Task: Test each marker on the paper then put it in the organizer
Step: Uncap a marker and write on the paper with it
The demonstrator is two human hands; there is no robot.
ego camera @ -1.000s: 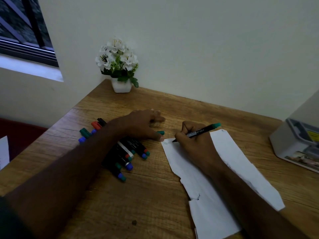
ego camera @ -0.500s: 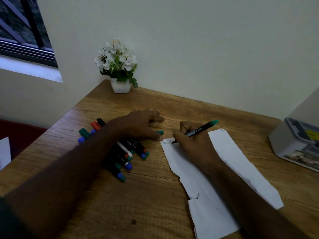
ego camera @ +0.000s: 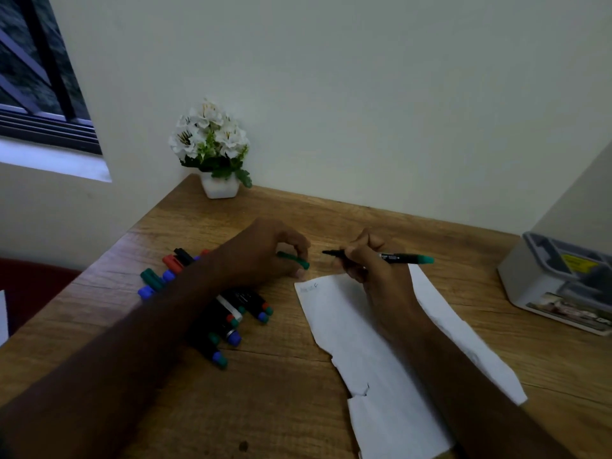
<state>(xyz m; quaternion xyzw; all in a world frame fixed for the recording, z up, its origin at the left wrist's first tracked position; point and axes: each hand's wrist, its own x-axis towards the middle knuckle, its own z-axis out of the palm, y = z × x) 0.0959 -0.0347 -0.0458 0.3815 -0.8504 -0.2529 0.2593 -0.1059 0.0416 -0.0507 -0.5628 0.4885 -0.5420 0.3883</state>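
The green marker [ego camera: 381, 257] is in the right hand [ego camera: 374, 270], lifted just past the top edge of the paper [ego camera: 374, 352]. The grip of that hand is closed around the black barrel. The dark tip points toward the left hand [ego camera: 265, 253], and the green end sticks out the other way. The left hand rests on the desk [ego camera: 281, 409] just beside the paper's top corner. Its finger and thumb pinch the small green cap [ego camera: 293, 259]. There is a little bare gap between the cap and the marker tip.

The paper is a long white strip with rough, torn edges. It runs from near the hands down toward the near edge of the desk. A few faint marks sit at its top corner.

A loose pile of markers [ego camera: 228, 319] lies on the far side of the left arm from the paper, with blue, green and red ends. The arm covers part of the pile.

On the other side of the paper, well apart from it, stands a grey plastic organizer [ego camera: 556, 286]. Bare wood lies between them.

The desk is brown wood with grain lines. A white pot of white flowers [ego camera: 215, 150] stands at the desk's far corner, against the wall.
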